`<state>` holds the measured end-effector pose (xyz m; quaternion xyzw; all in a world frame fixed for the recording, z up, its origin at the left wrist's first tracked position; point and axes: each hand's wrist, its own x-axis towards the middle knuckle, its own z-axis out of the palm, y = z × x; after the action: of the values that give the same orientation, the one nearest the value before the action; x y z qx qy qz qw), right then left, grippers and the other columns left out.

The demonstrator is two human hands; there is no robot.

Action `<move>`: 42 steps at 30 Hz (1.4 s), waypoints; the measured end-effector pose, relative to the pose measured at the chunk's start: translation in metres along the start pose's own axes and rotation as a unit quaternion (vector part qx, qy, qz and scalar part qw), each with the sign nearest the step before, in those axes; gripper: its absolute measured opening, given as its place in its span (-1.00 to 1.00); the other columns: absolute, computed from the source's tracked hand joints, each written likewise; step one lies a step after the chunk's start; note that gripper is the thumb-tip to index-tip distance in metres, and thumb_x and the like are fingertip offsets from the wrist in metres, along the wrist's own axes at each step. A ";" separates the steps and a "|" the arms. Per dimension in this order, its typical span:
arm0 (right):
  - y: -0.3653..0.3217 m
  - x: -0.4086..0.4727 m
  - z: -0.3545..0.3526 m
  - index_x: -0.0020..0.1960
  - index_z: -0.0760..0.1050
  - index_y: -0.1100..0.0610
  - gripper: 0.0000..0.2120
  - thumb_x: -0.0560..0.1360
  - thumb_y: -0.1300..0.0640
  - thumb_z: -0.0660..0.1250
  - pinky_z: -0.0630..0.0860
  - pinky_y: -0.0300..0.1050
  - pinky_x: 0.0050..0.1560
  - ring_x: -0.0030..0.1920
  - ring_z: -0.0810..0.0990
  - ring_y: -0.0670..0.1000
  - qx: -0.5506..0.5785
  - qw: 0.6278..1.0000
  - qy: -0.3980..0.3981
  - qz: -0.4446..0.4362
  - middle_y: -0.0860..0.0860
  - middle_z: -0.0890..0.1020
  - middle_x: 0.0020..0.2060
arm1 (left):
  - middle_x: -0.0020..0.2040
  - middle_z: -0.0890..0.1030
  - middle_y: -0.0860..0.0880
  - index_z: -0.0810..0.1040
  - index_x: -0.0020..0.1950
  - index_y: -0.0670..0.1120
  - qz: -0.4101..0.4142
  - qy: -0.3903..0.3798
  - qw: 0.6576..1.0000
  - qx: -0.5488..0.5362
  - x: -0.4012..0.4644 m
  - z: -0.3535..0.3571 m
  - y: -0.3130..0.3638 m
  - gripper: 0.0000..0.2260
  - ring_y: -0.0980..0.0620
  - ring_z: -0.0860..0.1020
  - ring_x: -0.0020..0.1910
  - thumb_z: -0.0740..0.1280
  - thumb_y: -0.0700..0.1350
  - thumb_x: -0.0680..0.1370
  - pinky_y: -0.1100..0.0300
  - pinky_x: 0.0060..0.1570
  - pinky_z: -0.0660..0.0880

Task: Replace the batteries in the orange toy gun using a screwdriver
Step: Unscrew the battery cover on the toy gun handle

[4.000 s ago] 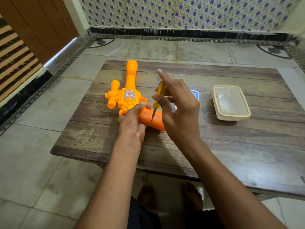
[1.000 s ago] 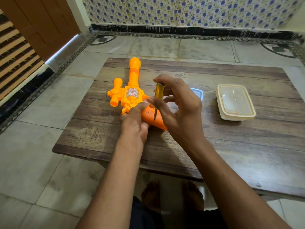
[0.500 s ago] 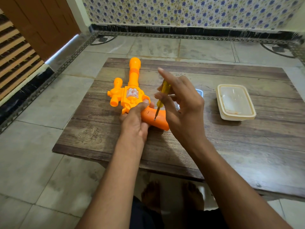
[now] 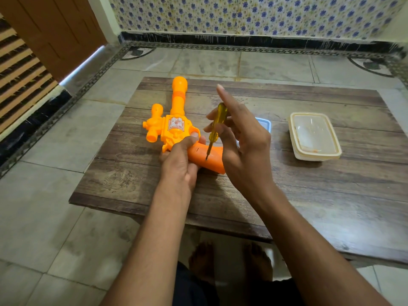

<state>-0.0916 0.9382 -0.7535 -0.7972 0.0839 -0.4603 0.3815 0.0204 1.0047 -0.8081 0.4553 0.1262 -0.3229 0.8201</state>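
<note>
Lying flat on the wooden table (image 4: 331, 195), the orange toy gun (image 4: 174, 127) points its barrel away; the left hand (image 4: 178, 166) grasps the grip, hiding part. The right hand (image 4: 242, 146) pinches a yellow screwdriver (image 4: 215, 129), tip on the grip, hiding most of a blue lid (image 4: 263, 124). Right: a plastic container (image 4: 314, 136).

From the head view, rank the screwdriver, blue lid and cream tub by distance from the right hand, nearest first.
1. Screwdriver: pinched in the right hand, tip on the toy gun's grip.
2. Blue lid: just behind the hand, partly hidden.
3. Cream tub: well off to the right on the table.
</note>
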 end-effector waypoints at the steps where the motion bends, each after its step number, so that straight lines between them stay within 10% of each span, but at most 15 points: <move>1: 0.000 -0.001 -0.001 0.50 0.38 0.28 -0.50 0.57 0.44 0.27 0.60 0.00 0.08 0.04 0.65 0.09 0.016 1.000 -0.002 0.009 0.11 0.63 0.06 | 0.08 0.72 -0.26 0.46 0.43 -0.15 -0.001 -0.001 1.000 0.002 0.001 -0.001 0.000 -0.46 -0.30 0.69 0.15 0.48 -0.36 0.47 -0.43 0.12 0.56; 8: -0.002 0.000 0.001 0.37 0.54 0.23 -0.59 0.54 0.31 0.45 0.58 -0.17 -0.06 -0.09 0.56 0.01 -0.027 1.000 0.007 -0.010 0.15 0.56 -0.06 | 0.25 0.66 -0.29 0.48 0.45 -0.14 0.013 -0.004 1.000 -0.019 -0.001 0.000 0.000 -0.37 -0.30 0.66 0.20 0.51 -0.35 0.39 -0.43 0.15 0.55; 14: 0.003 -0.001 0.001 0.46 0.42 0.27 -0.50 0.55 0.47 0.27 0.60 0.09 0.00 -0.01 0.66 0.16 0.012 1.000 0.002 0.001 0.13 0.61 0.03 | 0.18 0.68 -0.30 0.47 0.44 -0.16 0.003 0.000 1.000 -0.014 -0.002 0.001 0.003 -0.46 -0.29 0.68 0.17 0.47 -0.37 0.48 -0.41 0.13 0.57; 22: 0.003 -0.001 0.001 0.44 0.42 0.31 -0.52 0.54 0.49 0.21 0.64 0.05 -0.01 0.00 0.68 0.17 0.023 0.999 0.036 0.011 0.16 0.62 0.06 | 0.02 0.68 -0.22 0.52 0.41 -0.22 -0.009 0.005 1.000 -0.022 -0.004 0.001 0.007 -0.52 -0.01 0.71 -0.26 0.45 -0.40 0.49 0.00 -0.32 0.66; 33: 0.015 -0.003 0.002 0.05 0.63 0.29 -0.85 0.49 0.40 0.47 0.60 -0.02 -0.13 -0.06 0.68 0.07 -0.113 0.985 0.127 -0.035 0.05 0.72 -0.08 | 0.03 0.65 -0.19 0.57 0.28 -0.19 0.009 0.021 0.999 -0.038 -0.002 -0.010 0.020 -0.63 -0.04 0.68 -0.26 0.44 -0.40 0.50 0.05 -0.19 0.66; 42: 0.056 0.006 0.031 0.02 0.67 0.25 -0.78 0.42 0.46 0.46 0.62 0.02 -0.33 -0.16 0.69 0.18 -0.242 0.960 -0.041 -0.131 0.13 0.71 0.00 | 0.11 0.63 -0.22 0.55 0.36 -0.28 0.034 0.023 0.995 -0.089 0.000 -0.025 0.033 -0.57 -0.08 0.64 -0.14 0.41 -0.43 0.49 0.00 0.14 0.63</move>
<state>-0.0511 0.9130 -0.7965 -0.8882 0.0718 -0.4387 0.1163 0.0444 1.0382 -0.8000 0.3915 0.1575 -0.2716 0.8650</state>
